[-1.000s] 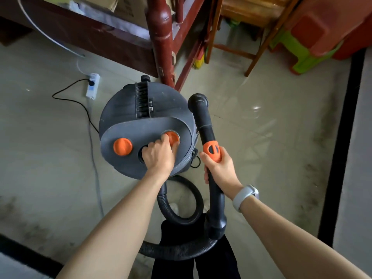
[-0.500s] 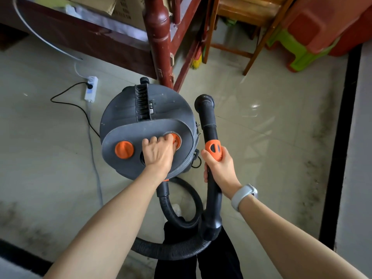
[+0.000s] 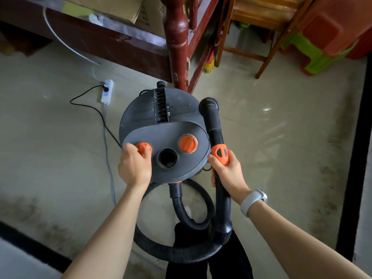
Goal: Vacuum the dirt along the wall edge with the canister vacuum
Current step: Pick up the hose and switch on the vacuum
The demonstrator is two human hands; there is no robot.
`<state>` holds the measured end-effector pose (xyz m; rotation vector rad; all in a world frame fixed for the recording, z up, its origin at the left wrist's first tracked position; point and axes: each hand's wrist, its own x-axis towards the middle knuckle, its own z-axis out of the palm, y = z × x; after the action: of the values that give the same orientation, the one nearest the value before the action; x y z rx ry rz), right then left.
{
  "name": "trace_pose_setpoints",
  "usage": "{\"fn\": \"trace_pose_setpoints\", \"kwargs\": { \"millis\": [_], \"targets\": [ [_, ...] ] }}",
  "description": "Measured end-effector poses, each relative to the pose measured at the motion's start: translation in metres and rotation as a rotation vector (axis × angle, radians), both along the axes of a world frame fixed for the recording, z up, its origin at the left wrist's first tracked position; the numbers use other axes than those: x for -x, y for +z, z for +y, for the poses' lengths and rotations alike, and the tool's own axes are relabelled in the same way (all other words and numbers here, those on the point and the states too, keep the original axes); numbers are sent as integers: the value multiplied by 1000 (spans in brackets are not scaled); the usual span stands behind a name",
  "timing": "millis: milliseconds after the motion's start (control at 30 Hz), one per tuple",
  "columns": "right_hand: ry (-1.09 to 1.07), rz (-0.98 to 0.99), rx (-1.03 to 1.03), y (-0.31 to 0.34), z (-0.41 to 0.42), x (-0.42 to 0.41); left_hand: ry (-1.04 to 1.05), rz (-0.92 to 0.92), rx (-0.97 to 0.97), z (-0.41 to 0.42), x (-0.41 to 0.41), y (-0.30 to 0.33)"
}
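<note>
- While your left hand (image 3: 134,168) grips the orange knob (image 3: 143,149) on the near-left of the canister vacuum (image 3: 161,127), your right hand (image 3: 226,172) is clamped round the wand (image 3: 216,137) just right of the canister.
- The canister stands on the floor, just before the red bed post (image 3: 176,43).
- Risk: the hose (image 3: 181,252) loops near your legs behind the canister; stepping off could snag it.
- Risk: the black cord (image 3: 90,107) trails left of the canister to the power strip (image 3: 107,91); dragging may pull the plug.
- Hidden: the nozzle mouth points away, and I cannot tell whether the motor runs. The dirt (image 3: 326,188) lies well right of the canister.
</note>
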<state>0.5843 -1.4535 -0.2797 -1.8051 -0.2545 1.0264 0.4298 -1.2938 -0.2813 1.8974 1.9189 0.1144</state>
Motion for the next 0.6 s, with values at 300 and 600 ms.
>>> {"fn": "trace_pose_setpoints", "kwargs": {
  "millis": [300,600],
  "targets": [
    [-34,17,20,2,5,10,-379,363,-19,6,13,-15],
    [-135,39,44,15,-16,11,-425,424,10,4,15,3]
  ]
}}
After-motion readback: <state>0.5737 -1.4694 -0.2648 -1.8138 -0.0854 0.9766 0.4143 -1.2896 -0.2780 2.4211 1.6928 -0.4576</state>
